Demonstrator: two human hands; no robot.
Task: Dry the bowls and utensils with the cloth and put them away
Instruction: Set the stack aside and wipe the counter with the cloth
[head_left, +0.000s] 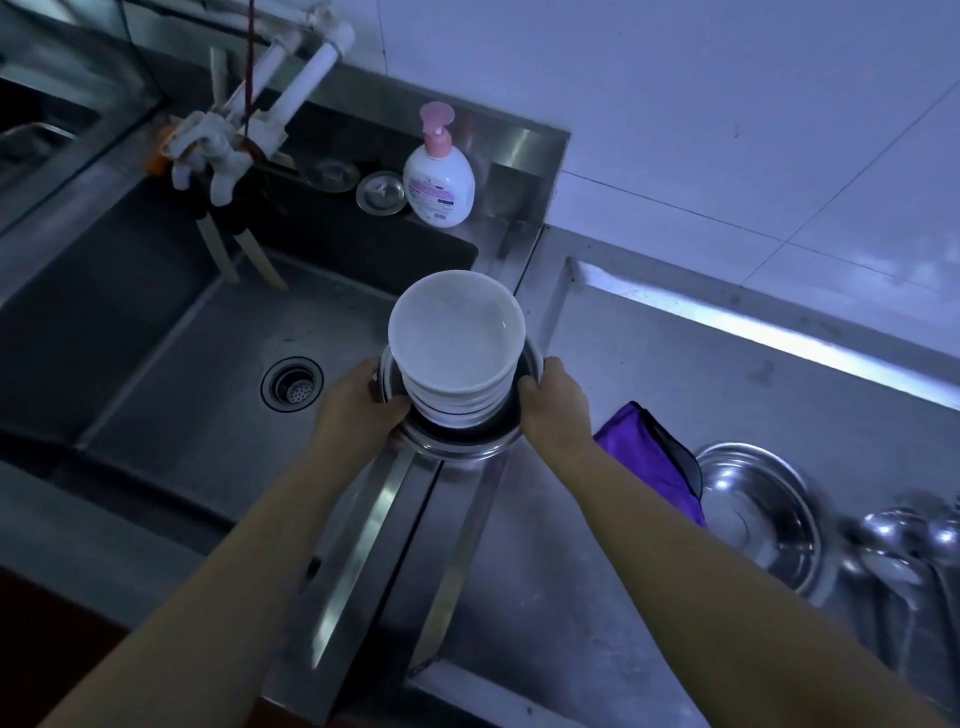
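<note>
Stack of white bowls (456, 358), mouths upward, is nested upright in a steel basin (470, 441). Basin is gripped at opposite rims by left hand (358, 400) and right hand (556, 405), above the sink edge. Purple cloth (649, 452), steel bowl (758, 514) and spoons (904, 561) lie on the surface to the right.

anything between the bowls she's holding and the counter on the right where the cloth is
Nothing visible blocks it. Both the left hand and right hand grip a metal basin holding the stacked white bowls. The bare counter lies beside it; the purple cloth, steel bowl and spoons sit nearer the front.
</note>
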